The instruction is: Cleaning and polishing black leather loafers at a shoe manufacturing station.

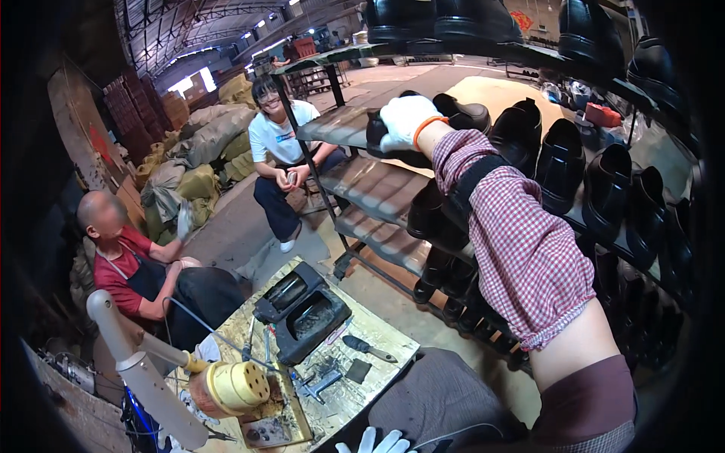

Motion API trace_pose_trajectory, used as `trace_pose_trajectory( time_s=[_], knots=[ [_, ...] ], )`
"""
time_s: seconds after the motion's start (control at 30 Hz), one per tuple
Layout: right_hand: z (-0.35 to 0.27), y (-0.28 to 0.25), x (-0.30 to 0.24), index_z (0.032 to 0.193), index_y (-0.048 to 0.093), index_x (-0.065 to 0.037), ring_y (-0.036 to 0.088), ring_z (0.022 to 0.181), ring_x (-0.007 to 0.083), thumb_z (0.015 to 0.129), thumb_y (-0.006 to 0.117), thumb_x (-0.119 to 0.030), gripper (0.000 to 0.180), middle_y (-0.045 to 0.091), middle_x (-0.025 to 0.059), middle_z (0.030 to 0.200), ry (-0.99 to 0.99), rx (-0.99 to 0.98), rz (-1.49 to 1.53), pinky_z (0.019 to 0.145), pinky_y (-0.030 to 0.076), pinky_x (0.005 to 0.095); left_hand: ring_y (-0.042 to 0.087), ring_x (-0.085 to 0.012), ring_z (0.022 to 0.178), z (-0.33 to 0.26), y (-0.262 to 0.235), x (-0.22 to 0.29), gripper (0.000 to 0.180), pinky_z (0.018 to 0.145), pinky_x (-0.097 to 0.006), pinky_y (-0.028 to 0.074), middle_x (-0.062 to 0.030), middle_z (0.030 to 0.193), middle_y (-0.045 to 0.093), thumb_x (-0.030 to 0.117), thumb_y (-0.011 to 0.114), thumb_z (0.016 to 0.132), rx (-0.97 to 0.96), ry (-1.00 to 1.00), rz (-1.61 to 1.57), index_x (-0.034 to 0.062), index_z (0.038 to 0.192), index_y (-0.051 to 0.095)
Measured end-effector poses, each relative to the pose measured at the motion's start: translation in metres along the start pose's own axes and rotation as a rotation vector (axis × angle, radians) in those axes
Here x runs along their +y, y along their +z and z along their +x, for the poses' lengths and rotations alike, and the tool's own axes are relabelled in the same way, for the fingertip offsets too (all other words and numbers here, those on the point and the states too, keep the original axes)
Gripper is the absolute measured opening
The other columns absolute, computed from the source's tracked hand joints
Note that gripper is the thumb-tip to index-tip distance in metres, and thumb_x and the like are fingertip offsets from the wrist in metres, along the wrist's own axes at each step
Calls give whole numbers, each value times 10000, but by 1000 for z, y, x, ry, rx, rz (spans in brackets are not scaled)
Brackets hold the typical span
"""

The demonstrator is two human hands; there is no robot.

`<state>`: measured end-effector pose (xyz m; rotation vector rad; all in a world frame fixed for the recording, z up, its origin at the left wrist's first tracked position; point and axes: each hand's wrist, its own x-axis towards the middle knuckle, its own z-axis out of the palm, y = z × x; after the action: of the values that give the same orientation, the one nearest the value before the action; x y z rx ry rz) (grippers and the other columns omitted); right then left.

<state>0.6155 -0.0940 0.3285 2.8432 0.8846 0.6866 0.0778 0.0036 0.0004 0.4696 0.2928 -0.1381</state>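
Note:
My right hand [408,124], in a white glove with an orange band at the wrist, reaches out to the upper shelf of a shoe rack [362,185]. Its fingers are wrapped over a black shoe [374,134] near the shelf's left part. More black leather shoes [517,136] stand in a row to the right of it. Low at the bottom edge, my left hand [376,442], also white-gloved, shows only its fingers, spread apart with nothing in them. It lies between my dark-clothed lap [430,400] and the workbench [396,347].
On the workbench are a black two-hollow tray [310,321], a dark-bristled brush [368,349], a metal tool [325,383] and a yellow holder with holes [242,385]. A grey lamp arm [162,400] rises at left. Two people sit beyond: one in red [124,264], one in white [283,128].

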Motion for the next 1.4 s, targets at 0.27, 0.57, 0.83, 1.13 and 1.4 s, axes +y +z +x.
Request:
trace_pose_trajectory(
  time_s=[0.27, 0.57, 0.83, 1.13, 1.4],
  knots=[
    [-22, -65, 50, 1338, 648, -62, 649, 1178, 373, 900, 548, -638, 731, 692, 243, 1229, 289, -159, 182, 985, 501, 439, 401, -479, 1423, 12, 16, 16, 776, 1214, -691, 171, -249, 1633, 330, 727, 320, 1007, -119, 57, -471, 235, 1605, 368],
    [-79, 40, 225, 1277, 709, -24, 701, 976, 219, 778, 743, -205, 532, 747, 149, 1167, 168, 198, 584, 867, 553, 348, 380, -400, 1476, -2, 46, 23, 799, 1242, -556, 279, -241, 1632, 314, 671, 421, 1009, -43, -37, -104, 205, 1636, 252],
    [-209, -73, -24, 1393, 606, 30, 630, 1165, 147, 1010, 626, -141, 420, 678, 86, 1300, -20, 309, 1511, 1047, 473, 287, 256, -344, 1550, 1, 101, 29, 1079, 1259, -422, 210, -253, 1679, 198, 259, 732, 950, -90, 272, 722, 53, 1652, -61],
    [-430, 2, -176, 1584, 364, -87, 614, 1283, 330, 1045, 557, -118, 574, 582, 202, 1422, 889, -891, 2523, 1072, 514, 492, 525, -206, 1347, -18, 52, 9, 743, 1166, -385, 389, -90, 1467, 560, 278, 792, 920, 94, 337, 503, 29, 1525, 439],
    [-416, 44, -172, 1625, 174, 22, 662, 1206, 297, 1051, 545, -124, 699, 617, 250, 1367, 530, -1490, 2158, 1043, 533, 392, 616, -281, 1282, 34, -47, 19, 537, 1116, -464, 491, -152, 1416, 607, 424, 421, 1114, 266, 92, -121, 52, 1499, 464]
  ],
)
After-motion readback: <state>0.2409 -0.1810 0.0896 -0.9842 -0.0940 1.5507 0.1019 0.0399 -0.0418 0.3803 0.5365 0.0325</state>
